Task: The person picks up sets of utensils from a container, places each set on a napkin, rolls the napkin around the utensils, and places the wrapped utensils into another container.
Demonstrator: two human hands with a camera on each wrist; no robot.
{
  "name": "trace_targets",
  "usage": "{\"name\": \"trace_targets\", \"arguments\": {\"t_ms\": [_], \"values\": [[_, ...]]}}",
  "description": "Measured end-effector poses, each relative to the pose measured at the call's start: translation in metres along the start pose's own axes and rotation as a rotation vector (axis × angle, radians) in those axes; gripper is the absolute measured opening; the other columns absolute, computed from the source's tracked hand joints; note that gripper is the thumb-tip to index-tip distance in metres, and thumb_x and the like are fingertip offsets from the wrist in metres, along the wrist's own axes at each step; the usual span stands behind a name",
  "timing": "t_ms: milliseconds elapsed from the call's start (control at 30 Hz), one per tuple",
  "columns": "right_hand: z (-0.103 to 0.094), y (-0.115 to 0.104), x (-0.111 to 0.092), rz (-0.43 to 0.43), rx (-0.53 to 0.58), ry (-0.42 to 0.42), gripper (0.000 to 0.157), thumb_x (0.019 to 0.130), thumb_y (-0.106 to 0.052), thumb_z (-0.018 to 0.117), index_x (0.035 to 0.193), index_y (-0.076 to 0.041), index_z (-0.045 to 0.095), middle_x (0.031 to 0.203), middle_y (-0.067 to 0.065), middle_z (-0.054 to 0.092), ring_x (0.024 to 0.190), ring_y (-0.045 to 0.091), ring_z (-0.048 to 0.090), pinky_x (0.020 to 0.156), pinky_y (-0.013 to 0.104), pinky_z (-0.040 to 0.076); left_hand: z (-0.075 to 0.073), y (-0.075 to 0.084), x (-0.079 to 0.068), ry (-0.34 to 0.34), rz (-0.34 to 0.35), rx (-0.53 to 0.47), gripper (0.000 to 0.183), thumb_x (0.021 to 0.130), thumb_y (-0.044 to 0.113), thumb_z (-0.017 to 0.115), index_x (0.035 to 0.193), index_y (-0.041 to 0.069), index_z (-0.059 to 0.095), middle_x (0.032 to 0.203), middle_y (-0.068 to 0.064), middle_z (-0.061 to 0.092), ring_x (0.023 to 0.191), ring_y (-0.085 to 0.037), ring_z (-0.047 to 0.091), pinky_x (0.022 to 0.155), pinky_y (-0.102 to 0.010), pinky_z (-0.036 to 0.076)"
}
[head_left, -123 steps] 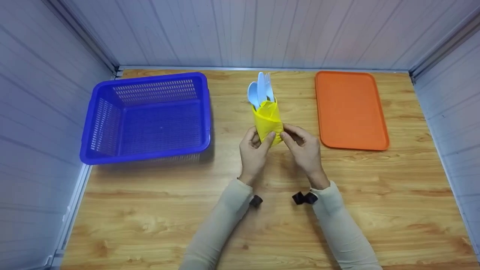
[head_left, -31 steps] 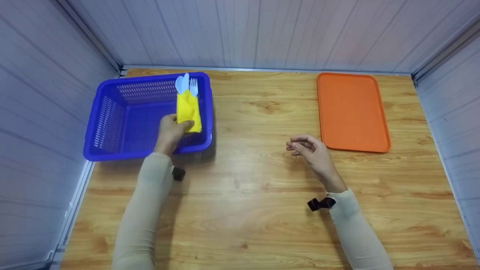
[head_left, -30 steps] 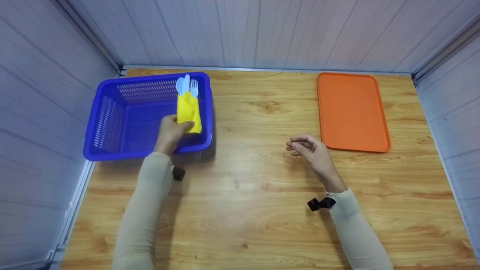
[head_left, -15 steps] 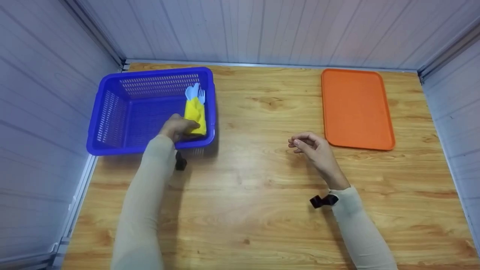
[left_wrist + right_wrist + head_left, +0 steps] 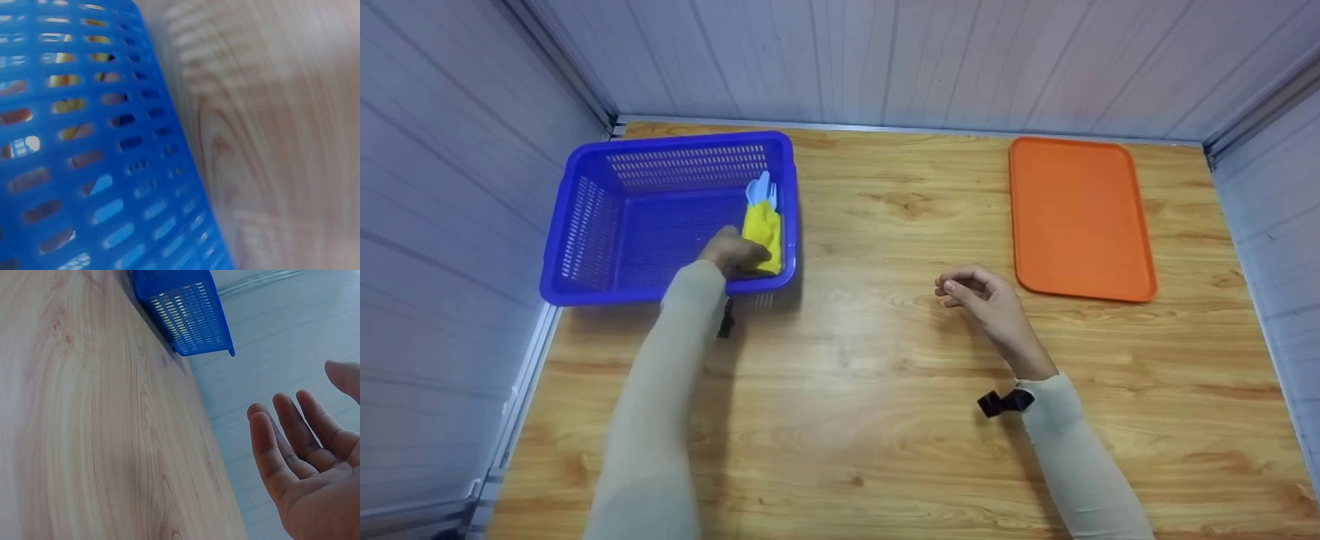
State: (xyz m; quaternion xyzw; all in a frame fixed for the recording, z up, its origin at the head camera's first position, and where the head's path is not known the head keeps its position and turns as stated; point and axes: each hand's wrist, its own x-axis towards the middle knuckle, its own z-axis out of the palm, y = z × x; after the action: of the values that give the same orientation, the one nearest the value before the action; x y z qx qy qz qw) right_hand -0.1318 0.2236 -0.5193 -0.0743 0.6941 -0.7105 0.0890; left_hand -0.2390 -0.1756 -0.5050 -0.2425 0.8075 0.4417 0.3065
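Observation:
My left hand reaches into the blue plastic basket and grips the lower end of a folded yellow napkin. A light blue spoon, knife and fork stick out of the napkin's top. This bundle lies along the basket's right inner side, cutlery toward the back. In the left wrist view the slotted basket wall hides most of the hand, with bits of yellow showing through. Over the middle right of the table, my right hand is held with relaxed fingers and holds nothing.
An orange tray lies at the back right of the wooden table, beyond the right hand. Pale panel walls bound the back and both sides. A small black wrist camera sits at the right sleeve.
Both hands held the bundle over the table's middle at first. The right hand let go; the left hand carried the bundle left and lowered it into the basket. The view shifted slightly.

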Motion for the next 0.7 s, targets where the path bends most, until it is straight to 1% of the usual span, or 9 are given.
{"name": "trace_targets", "arguments": {"t_ms": [100,200,267,333,400,433,467,600,700], "values": [[0.000,0.000,0.000,-0.001,0.001,0.003,0.031,0.098,-0.015,0.066,0.116,0.009,0.063,0.117,0.039,0.056,0.104,0.039,0.063,0.088,0.051,0.053,0.001,0.002,-0.002,0.038,0.032,0.114,0.059,0.091,0.014,0.069,0.140,-0.002,0.040,0.121,-0.015,0.048,0.107,-0.028,0.048,0.094,-0.039,0.049],[-0.001,0.001,0.000,-0.002,0.006,0.005,0.031,0.098,-0.014,0.067,0.116,0.010,0.062,0.117,0.040,0.055,0.104,0.044,0.062,0.089,0.054,0.052,0.001,0.003,-0.007,0.075,0.071,0.269,0.054,0.091,0.021,0.069,0.133,-0.003,0.047,0.120,-0.016,0.051,0.108,-0.030,0.049,0.097,-0.044,0.047],[-0.001,0.001,0.000,0.001,0.013,0.011,0.031,0.097,-0.013,0.067,0.116,0.011,0.062,0.117,0.040,0.055,0.105,0.047,0.061,0.090,0.056,0.051,0.001,0.003,-0.011,0.123,0.100,0.345,0.063,0.089,0.026,0.071,0.136,-0.006,0.043,0.125,-0.022,0.049,0.115,-0.035,0.048,0.102,-0.049,0.043],[-0.001,0.002,-0.001,0.003,0.016,0.017,0.030,0.097,-0.012,0.067,0.115,0.011,0.062,0.117,0.040,0.056,0.105,0.047,0.061,0.090,0.057,0.050,0.002,0.004,-0.013,0.174,0.131,0.404,0.075,0.087,0.028,0.073,0.141,-0.008,0.035,0.133,-0.028,0.044,0.123,-0.041,0.045,0.106,-0.053,0.039],[-0.002,0.002,-0.001,0.005,0.013,0.021,0.029,0.097,-0.012,0.067,0.115,0.011,0.062,0.116,0.039,0.057,0.105,0.049,0.059,0.090,0.057,0.050,0.003,0.004,-0.013,0.197,0.157,0.445,0.082,0.088,0.028,0.073,0.146,-0.009,0.027,0.139,-0.033,0.038,0.129,-0.046,0.040,0.109,-0.058,0.033],[-0.002,0.002,-0.001,0.005,0.012,0.020,0.030,0.097,-0.012,0.067,0.115,0.011,0.062,0.116,0.038,0.057,0.106,0.050,0.059,0.090,0.057,0.050,0.003,0.004,-0.013,0.194,0.164,0.458,0.083,0.089,0.028,0.072,0.146,-0.009,0.026,0.140,-0.034,0.037,0.131,-0.047,0.038,0.110,-0.059,0.031],[-0.002,0.002,-0.001,0.004,0.008,0.020,0.030,0.097,-0.012,0.067,0.115,0.011,0.062,0.115,0.036,0.058,0.106,0.051,0.058,0.090,0.056,0.051,0.003,0.004,-0.013,0.178,0.168,0.469,0.080,0.090,0.028,0.071,0.146,-0.008,0.028,0.140,-0.033,0.038,0.130,-0.047,0.039,0.110,-0.059,0.032],[-0.003,0.003,-0.001,0.005,-0.002,0.020,0.030,0.097,-0.013,0.067,0.115,0.010,0.063,0.113,0.031,0.061,0.106,0.053,0.057,0.089,0.054,0.052,0.002,0.003,-0.010,0.090,0.178,0.485,0.059,0.094,0.026,0.066,0.137,-0.007,0.045,0.131,-0.026,0.052,0.121,-0.040,0.048,0.107,-0.055,0.037],[-0.003,0.003,-0.002,0.005,0.000,0.020,0.029,0.097,-0.012,0.067,0.115,0.010,0.063,0.114,0.033,0.060,0.104,0.054,0.057,0.089,0.054,0.052,0.001,0.001,-0.008,0.068,0.194,0.484,0.055,0.093,0.026,0.066,0.134,-0.008,0.049,0.129,-0.025,0.055,0.118,-0.039,0.051,0.105,-0.052,0.040]]}}
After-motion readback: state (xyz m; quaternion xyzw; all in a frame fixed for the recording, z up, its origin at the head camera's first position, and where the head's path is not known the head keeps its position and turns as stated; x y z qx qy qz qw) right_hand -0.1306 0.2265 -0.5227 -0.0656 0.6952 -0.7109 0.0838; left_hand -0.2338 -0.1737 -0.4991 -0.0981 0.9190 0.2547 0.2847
